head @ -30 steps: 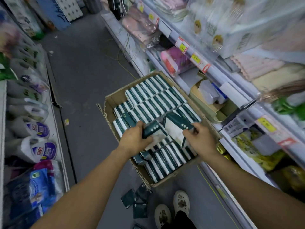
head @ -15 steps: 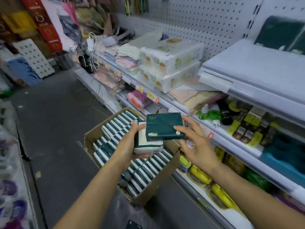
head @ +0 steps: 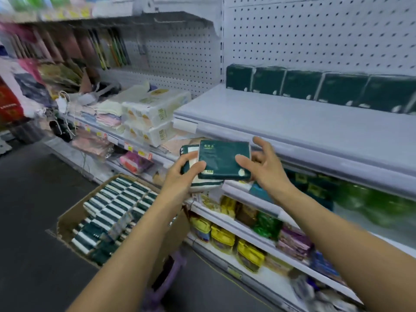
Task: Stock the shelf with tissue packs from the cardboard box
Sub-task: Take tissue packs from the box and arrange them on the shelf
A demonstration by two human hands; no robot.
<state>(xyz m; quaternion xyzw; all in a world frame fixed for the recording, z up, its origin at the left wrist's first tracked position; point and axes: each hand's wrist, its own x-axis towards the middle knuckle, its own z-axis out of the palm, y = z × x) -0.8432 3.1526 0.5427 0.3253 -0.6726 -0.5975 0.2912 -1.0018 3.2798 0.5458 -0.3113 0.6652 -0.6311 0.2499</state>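
Left hand point(head: 183, 176) grips two stacked tissue packs: thumb over the top, fingers curled under. Top one is a dark green flat plastic-wrapped tissue pack point(head: 221, 159), sitting skewed on a lower green-and-white tissue pack point(head: 191, 163). Right hand point(head: 262, 167) is spread, thumb touching the top pack's right side, fingers splayed behind it and not closed on anything.

Both packs are held in the air just below the front lip of the pale grey metal shelf point(head: 281, 122). A row of the same dark green packs point(head: 315, 87) stands upright along the shelf's back edge against the pegboard; the front part of the shelf is bare.

Open brown cardboard box point(head: 67, 219) sits on the floor at lower left, mostly full of packs on edge.

Step looks like the lift to the shelf. Advice: get the right hand properly onto the top pack before raising, since the stack is skewed and could slide. Clear the front lip, then stand packs in front of the back row, faces matching.
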